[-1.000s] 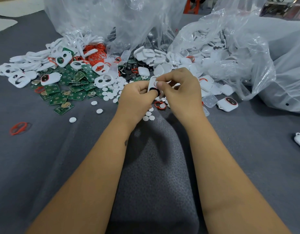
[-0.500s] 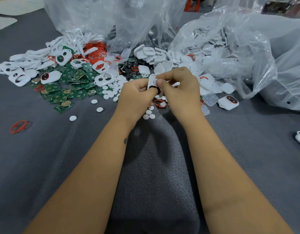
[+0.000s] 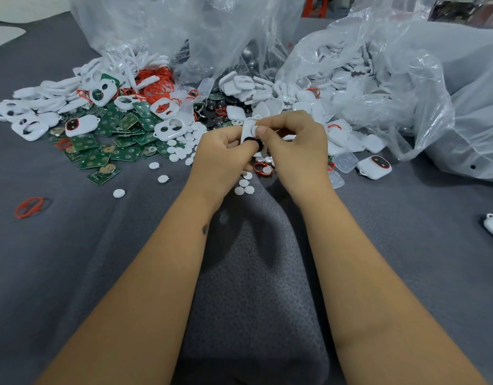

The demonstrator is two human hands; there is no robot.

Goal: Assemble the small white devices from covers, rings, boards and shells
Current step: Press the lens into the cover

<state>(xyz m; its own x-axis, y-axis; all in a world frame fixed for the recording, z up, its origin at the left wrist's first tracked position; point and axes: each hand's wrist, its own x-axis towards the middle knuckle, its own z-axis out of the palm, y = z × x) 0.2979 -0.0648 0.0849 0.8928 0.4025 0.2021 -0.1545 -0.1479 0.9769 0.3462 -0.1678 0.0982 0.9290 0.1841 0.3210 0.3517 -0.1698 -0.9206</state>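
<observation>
Your left hand [image 3: 223, 154] grips the white cover [image 3: 248, 128] above the heap of parts, while your right hand [image 3: 292, 145] pinches a small white disc [image 3: 255, 130] against it. Both pieces look light, stiff and slick, so hold the cover by its edges and press gently.

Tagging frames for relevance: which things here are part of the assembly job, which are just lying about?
In the job:
left hand and right hand, both gripping a white cover
green boards
red rings
white discs
shells

Lying about:
plastic bags
grey cloth
</observation>
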